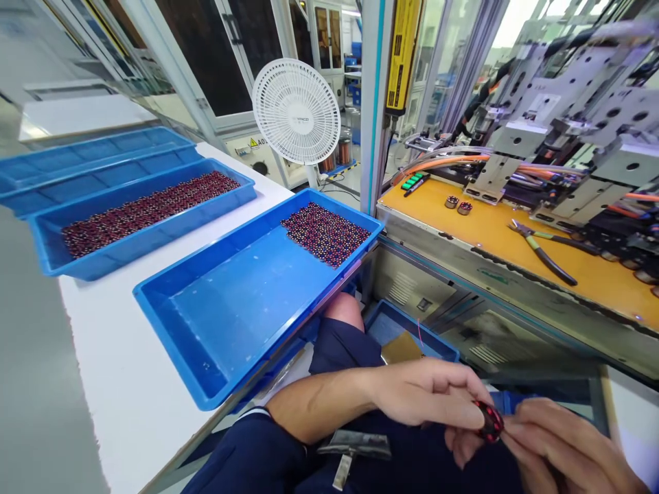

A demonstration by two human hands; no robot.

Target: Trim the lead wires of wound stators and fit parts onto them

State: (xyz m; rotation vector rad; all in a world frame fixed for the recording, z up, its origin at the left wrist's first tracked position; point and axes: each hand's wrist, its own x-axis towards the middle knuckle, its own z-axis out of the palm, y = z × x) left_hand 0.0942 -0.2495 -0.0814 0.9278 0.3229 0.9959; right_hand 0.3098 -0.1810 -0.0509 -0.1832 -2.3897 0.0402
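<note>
Low in front of my lap, my left hand (430,394) is closed around a small round motor stator (489,421), dark with red windings. Its thumb lies along the near side of the part. My right hand (571,439) meets the stator's right edge with thumb and fingers pinched together. Whatever lies between those fingertips, perhaps a wire end, is too small to make out. Left of my knee, a long blue tray (226,309) holds many similar stators (329,233) packed at its far right end.
Another blue tray (46,264) full of stators stands farther left on the white table (97,343), near stacked trays (103,158). A white fan (297,113) stands behind. On the machine's orange bench (437,213) are pliers (546,257) and two stators (458,204). A blue bin (447,346) sits below.
</note>
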